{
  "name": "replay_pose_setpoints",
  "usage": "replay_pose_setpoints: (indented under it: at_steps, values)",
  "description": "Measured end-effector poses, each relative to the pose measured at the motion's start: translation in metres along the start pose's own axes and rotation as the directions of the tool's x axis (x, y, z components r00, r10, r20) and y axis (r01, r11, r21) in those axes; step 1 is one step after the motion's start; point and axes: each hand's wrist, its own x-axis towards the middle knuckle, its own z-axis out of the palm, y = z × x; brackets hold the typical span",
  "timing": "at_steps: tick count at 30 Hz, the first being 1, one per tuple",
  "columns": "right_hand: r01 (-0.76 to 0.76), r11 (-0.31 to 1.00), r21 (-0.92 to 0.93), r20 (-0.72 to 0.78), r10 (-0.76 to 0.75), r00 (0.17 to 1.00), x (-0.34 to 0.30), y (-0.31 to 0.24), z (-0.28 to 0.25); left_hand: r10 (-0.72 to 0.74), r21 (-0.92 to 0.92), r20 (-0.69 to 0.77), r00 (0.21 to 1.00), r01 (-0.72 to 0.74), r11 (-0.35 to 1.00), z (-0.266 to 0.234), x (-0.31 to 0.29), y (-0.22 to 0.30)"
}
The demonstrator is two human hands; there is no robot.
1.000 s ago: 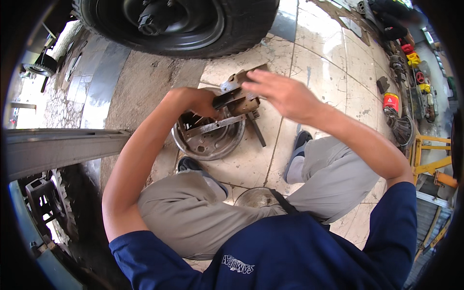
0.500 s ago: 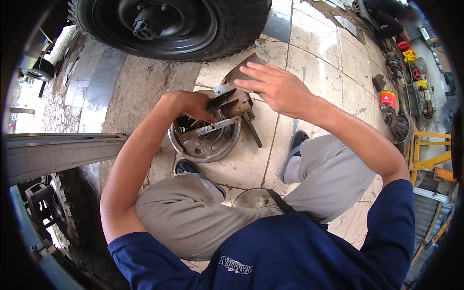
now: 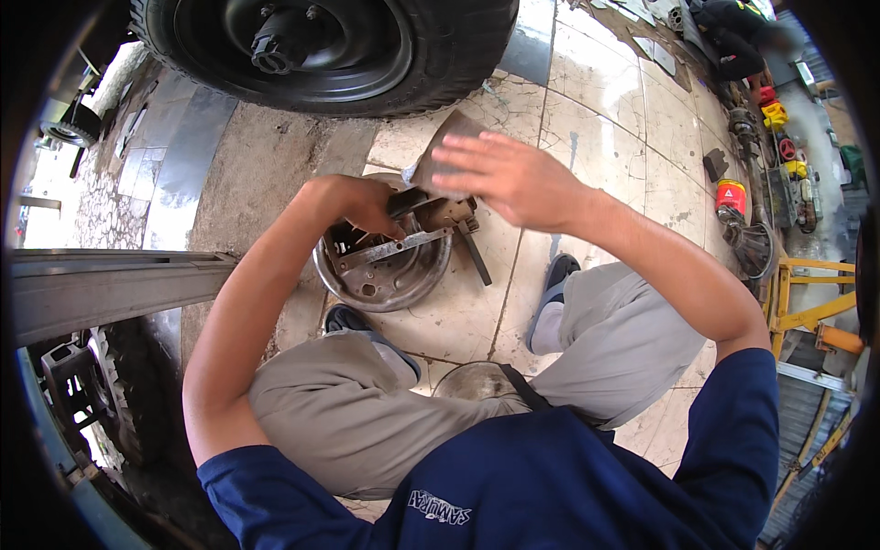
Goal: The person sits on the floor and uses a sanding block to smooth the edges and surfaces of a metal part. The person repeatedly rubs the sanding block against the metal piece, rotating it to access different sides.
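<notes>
My left hand (image 3: pixel 362 203) is closed around a rusty metal bracket assembly (image 3: pixel 403 246), its fingers curled over a dark part of it. The assembly rests on a round, worn steel wheel or drum (image 3: pixel 385 289) on the floor, with a dark flat bar (image 3: pixel 476 261) jutting from its right end. A brownish-grey flat sheet (image 3: pixel 449 137) stands tilted at the assembly's far end; whether it is joined on, I cannot tell. Across its right side lies my right hand (image 3: pixel 522 179), fingers stretched out and slightly blurred. The palm side is hidden.
A large tyre (image 3: pixel 431 64) stands just beyond the work. A grey metal beam (image 3: pixel 119 289) reaches in from the left. A red can (image 3: pixel 731 195), metal parts and a yellow frame (image 3: pixel 811 307) line the right. Another person (image 3: pixel 733 41) is at the far right.
My right hand has shifted left across the sheet, covering more of its near part. The sheet, assembly and wheel sit slightly further left in the picture; my left hand keeps its hold.
</notes>
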Motion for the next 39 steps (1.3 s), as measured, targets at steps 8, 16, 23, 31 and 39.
replay_pose_setpoints:
  at_steps: [8, 16, 23, 31, 39]
  values:
    - [0.019, 0.999, 0.051, 0.03, -0.021, 0.999, 0.003, 0.003, -0.003, 0.025, -0.002, -0.045, 0.999, -0.025, 1.0, 0.005, 0.009, -0.01]
    - [0.027, 0.994, 0.102, 0.023, -0.03, 0.999, -0.001, 0.0, -0.005, 0.093, 0.003, -0.028, 0.995, -0.093, 0.996, 0.004, 0.001, -0.007]
    - [-0.095, 0.987, 0.126, -0.04, 0.101, 0.994, -0.006, -0.015, -0.005, 0.079, 0.022, -0.022, 0.997, -0.078, 0.997, 0.002, -0.003, -0.003]
    - [-0.09, 0.984, 0.151, -0.044, 0.098, 0.994, -0.005, -0.019, -0.011, 0.009, 0.015, -0.069, 0.998, -0.008, 1.0, 0.003, -0.004, 0.0]
    - [-0.103, 0.984, 0.145, -0.069, 0.114, 0.991, -0.006, -0.015, -0.005, 0.047, 0.033, -0.071, 0.996, -0.044, 0.998, 0.003, -0.003, -0.002]
